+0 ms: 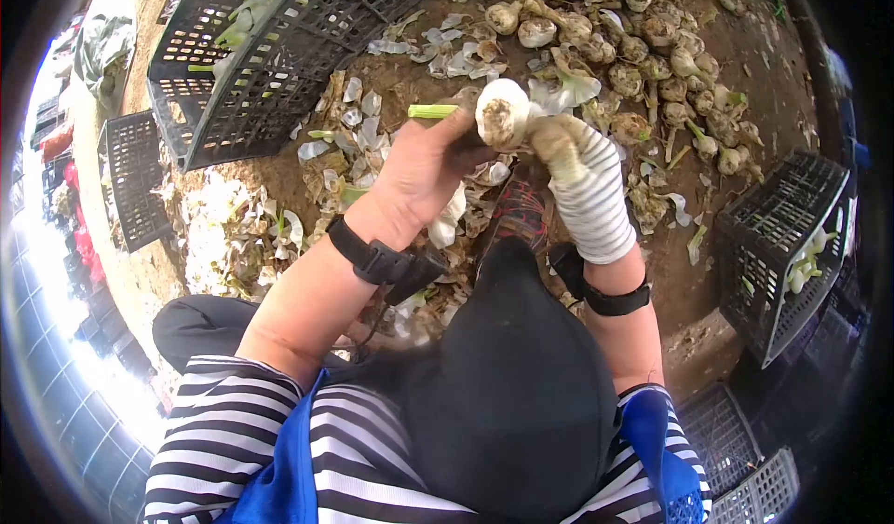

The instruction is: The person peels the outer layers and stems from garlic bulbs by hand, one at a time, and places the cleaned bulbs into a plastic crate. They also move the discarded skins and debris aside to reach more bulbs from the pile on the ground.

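Observation:
A white bulb (504, 114) with a brown, rooty underside is held up between my two hands. My bare left hand (430, 156) has its fingers wrapped round the bulb's left side, and a cut green stalk (432, 111) sticks out to the left above that hand. On the right, my right hand (573, 165), in a soiled white striped glove, is closed at the bulb's edge, with pale peeled skin (566, 91) just above it. Its fingertips are partly hidden, and the bulb seems pinched there.
Many unpeeled bulbs (643, 49) lie heaped on the soil at the upper right. A large black crate (270, 58) stands tilted at the upper left, a smaller crate (137, 179) beside it. Another crate (782, 244) holds pale stalks at the right. Loose skins (233, 244) litter the ground.

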{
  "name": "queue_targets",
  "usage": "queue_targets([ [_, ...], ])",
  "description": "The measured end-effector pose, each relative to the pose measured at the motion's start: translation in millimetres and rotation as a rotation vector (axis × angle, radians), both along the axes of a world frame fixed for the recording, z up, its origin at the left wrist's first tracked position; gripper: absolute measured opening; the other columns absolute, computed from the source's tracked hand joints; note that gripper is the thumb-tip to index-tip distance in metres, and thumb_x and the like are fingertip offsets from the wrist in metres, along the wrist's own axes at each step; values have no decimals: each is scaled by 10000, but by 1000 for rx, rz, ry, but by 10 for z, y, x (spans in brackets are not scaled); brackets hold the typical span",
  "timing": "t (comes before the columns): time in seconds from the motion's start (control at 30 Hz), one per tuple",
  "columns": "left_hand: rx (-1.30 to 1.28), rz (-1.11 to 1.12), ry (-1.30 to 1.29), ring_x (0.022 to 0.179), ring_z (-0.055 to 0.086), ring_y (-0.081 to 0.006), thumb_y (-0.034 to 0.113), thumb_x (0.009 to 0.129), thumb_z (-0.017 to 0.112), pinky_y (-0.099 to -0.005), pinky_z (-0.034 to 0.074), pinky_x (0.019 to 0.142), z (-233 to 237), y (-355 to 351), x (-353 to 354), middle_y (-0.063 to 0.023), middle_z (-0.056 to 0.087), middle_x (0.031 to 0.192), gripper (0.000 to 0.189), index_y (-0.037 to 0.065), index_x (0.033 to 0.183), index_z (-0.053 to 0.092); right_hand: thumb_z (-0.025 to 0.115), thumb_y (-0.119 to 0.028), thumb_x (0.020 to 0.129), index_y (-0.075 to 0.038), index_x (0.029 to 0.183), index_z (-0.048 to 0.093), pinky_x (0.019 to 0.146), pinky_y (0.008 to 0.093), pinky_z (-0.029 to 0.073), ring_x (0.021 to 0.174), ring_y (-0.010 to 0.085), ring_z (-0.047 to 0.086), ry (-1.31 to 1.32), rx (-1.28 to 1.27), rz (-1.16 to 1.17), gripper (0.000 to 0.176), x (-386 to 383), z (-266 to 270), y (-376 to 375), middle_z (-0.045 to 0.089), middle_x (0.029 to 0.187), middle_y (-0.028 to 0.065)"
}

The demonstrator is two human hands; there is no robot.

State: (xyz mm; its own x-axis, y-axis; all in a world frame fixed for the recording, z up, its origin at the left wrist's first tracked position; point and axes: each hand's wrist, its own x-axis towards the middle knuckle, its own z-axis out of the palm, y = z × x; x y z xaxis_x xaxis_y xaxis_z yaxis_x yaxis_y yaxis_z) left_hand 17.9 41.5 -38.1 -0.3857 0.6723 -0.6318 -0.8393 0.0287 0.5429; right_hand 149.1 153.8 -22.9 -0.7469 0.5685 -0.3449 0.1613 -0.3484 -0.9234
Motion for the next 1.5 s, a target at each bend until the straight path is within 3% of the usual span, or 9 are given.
queue_targets([
  [0.13,-109,2,77,918,616,-224,179,907,499,-339,514,841,-51,-62,-105,-120,611,1051,291,-10,1126,527,592,-270,842,-45,876,620,545,286,504,597,149,607,412,-537,-303,229,77,281,181,628,675,69],
  [0.43,63,106,-326,960,583,-233,157,910,468,-340,520,832,-102,-43,56,-125,571,1094,304,-8,1166,472,599,-82,829,-13,1048,589,676,281,502,760,134,599,225,1062,-27,230,-97,-172,-79,607,866,57],
  [0.6,7,264,-198,868,597,-198,171,898,501,-286,524,710,170,23,-55,-112,599,1026,271,20,1123,520,538,-199,887,-31,1036,602,617,243,478,765,114,586,63,101,-445,234,163,-282,341,620,864,33],
  [0.7,381,501,-63,877,604,-205,148,874,557,-289,531,797,258,-28,-643,-112,601,981,264,-3,1085,511,583,-214,815,-75,1015,628,656,364,507,818,221,603,-332,1118,-381,248,278,-583,694,649,815,113],
  [0.83,590,521,47,1027,560,-295,331,879,539,-375,473,913,457,-115,-1050,-204,560,1084,433,-33,1101,462,570,-170,803,-102,989,649,706,409,499,827,271,606,-949,1224,222,214,639,-1233,987,657,873,136],
  [1.13,109,-501,365,1112,461,-212,44,731,645,-352,386,949,39,115,202,-124,450,1220,713,46,1335,265,664,-120,768,10,942,644,636,227,463,721,106,583,51,-168,-40,218,201,-43,299,652,807,71],
  [1.2,147,-377,186,1057,492,-178,-30,718,626,-308,411,913,107,109,202,-99,484,1163,690,58,1311,285,667,-116,750,9,942,644,701,265,477,782,159,604,-86,-39,22,231,161,2,366,660,876,90],
  [1.27,61,-295,164,1106,490,-185,-66,699,619,-318,395,948,103,90,163,-86,479,1191,727,42,1328,272,642,-90,737,-15,992,634,794,348,472,858,240,602,-420,1442,-187,265,154,-114,474,644,979,113],
  [1.5,92,-193,126,1009,524,-184,-136,675,541,-302,438,858,186,124,380,-91,506,1096,636,41,1244,318,522,-94,802,-100,1309,418,1055,434,259,1239,218,410,-56,1103,-49,518,-78,-251,-108,515,1264,94],
])
